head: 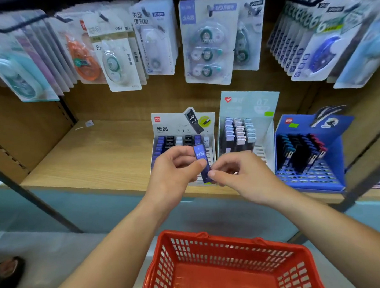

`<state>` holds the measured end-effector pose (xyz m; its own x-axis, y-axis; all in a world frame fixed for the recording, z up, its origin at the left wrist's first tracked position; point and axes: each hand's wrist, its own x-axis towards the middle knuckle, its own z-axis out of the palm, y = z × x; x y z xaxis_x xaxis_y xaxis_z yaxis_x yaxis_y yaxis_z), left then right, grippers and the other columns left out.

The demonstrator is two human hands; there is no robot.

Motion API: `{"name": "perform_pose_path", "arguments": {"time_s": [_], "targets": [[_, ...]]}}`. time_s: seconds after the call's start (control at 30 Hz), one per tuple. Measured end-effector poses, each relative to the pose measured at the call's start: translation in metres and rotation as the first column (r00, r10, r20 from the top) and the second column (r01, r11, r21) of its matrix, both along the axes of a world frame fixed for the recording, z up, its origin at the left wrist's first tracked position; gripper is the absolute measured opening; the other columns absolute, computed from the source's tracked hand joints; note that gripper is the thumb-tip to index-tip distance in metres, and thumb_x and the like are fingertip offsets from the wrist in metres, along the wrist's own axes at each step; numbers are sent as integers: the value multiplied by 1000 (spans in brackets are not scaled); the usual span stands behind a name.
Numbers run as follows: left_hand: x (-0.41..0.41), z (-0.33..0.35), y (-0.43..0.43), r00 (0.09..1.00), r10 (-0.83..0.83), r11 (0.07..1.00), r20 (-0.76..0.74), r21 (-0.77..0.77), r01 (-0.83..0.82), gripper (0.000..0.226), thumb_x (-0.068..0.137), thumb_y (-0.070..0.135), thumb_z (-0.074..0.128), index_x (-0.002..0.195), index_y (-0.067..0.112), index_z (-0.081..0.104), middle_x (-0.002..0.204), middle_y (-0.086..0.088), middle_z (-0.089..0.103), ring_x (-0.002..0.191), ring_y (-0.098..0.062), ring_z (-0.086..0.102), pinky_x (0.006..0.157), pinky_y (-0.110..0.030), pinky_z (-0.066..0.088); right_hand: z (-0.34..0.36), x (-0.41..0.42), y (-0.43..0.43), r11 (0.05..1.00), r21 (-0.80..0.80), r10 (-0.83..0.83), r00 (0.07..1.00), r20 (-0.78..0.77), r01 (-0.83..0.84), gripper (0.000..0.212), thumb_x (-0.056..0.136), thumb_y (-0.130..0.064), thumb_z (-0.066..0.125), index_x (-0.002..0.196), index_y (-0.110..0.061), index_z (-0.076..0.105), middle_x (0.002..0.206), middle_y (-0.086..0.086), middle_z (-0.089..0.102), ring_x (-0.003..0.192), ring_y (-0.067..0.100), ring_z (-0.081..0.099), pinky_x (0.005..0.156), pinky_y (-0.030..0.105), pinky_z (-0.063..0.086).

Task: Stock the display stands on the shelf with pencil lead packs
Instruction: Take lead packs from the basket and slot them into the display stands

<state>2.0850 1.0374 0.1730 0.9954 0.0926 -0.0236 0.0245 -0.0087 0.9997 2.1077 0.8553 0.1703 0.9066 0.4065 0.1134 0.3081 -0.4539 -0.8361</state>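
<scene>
Shelf (92,153) bears three display stands (248,105); left hand (175,173), right hand (237,174) pinch one pack (200,154).

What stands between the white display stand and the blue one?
Head view: a tall pale-green display stand, partly stocked with lead packs.

The pack (200,154) is showing "HB". The white stand (174,123) is displaying "黑晶" and "HB 0.7" on its header. The pale stand (249,105) is reading "0.7". A hanging card (151,33) is bearing "双面便利胶".
</scene>
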Motion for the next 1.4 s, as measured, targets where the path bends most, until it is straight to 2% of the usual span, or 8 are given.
{"name": "perform_pose_path", "arguments": {"time_s": [0.2,0.3,0.43,0.57,0.77,0.93,1.13,1.4], "targets": [[1,-4,1,999,-11,993,40,114,6,14,89,8,75,97,19,77,86,-2,78,79,-12,71,70,-29,58,6,7,7,983,67,-174,981,83,169,17,93,-23,67,107,-33,71,89,-14,69,81,2,64,74,14,49],[6,-10,3,998,-33,978,62,206,19,18,88,8,75,91,26,77,76,9,76,71,1,67,62,-13,49,7,13,18,983,124,-140,989,47,133,17,90,-19,72,103,-30,72,88,-9,68,78,12,68,77,34,59],[17,-22,10,996,-22,947,88,320,-7,18,88,16,77,92,33,75,85,13,77,83,1,69,73,-20,53,-4,32,25,973,118,-195,981,-21,196,16,87,-13,76,91,-28,73,87,0,72,77,22,72,77,43,61],[25,-36,25,988,51,621,145,770,-145,41,87,40,74,126,28,66,126,10,66,120,-14,55,99,-37,49,-21,61,28,938,25,-345,929,131,345,12,88,-16,75,92,-27,74,85,-11,71,79,6,69,77,21,54],[52,-34,56,989,-76,370,127,924,-90,59,91,50,65,145,32,50,150,10,46,138,-17,36,110,-34,36,-34,80,42,900,-61,-396,867,301,432,13,93,-14,69,103,-19,76,84,-13,66,74,-7,60,70,-2,38],[51,-53,77,989,-142,386,51,922,8,54,95,47,62,146,35,49,155,12,40,139,-15,37,111,-34,38,-47,91,50,896,-85,-390,865,317,435,15,93,-13,69,105,-18,76,92,-5,74,83,8,67,85,21,52],[51,-59,86,982,-179,389,62,921,12,58,96,44,61,150,38,42,159,15,35,144,-12,30,116,-32,31,-57,96,51,901,-109,-348,849,397,420,17,93,-11,68,108,-15,76,99,-1,75,90,14,68,90,31,55],[50,-62,85,979,-189,404,76,915,8,60,96,40,62,152,37,39,160,17,30,146,-9,23,115,-26,26,-63,99,49,888,-210,-287,849,443,409,18,96,-14,64,111,-16,75,107,2,72,98,19,65,88,26,47]]}}
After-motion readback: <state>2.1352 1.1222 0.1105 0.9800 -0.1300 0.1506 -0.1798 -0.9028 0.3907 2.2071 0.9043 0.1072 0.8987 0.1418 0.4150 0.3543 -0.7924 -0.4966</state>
